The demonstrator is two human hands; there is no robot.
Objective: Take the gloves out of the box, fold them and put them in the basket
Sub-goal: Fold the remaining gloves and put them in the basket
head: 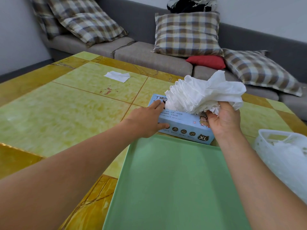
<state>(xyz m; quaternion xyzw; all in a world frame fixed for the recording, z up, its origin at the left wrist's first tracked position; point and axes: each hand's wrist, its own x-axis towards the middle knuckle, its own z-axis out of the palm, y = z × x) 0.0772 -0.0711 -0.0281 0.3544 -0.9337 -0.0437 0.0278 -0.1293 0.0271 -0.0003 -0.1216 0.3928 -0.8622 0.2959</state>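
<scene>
Table [66,117]: we see a yellow and green tiled top carrying everything; a white paper scrap [117,76] lies flat toward its far left part, well apart from the rest.
Left hand [146,121]: we see it laid on the left end of the box, fingers stretched over the top edge and thumb along the front face, steadying it rather than curling round it.
Tray [174,188]: a pale green tray sits nearest us, its far rim just beside the front of the box.
Box [186,128]: a light blue carton marked XL, lying lengthwise on the table between the two hands.
Gloves [202,92]: a crumpled white bunch rising from the top opening of the box, its lower part at the slot.
Right hand [224,118]: we see its fingers curled round the right side of the gloves, above the box's right end.
Basket [285,156]: a white perforated basket at the right edge, near the tray, with white material inside.
Sofa [149,55]: grey, behind the table, with plaid cushions [187,34] and a red cushion [206,62].
</scene>
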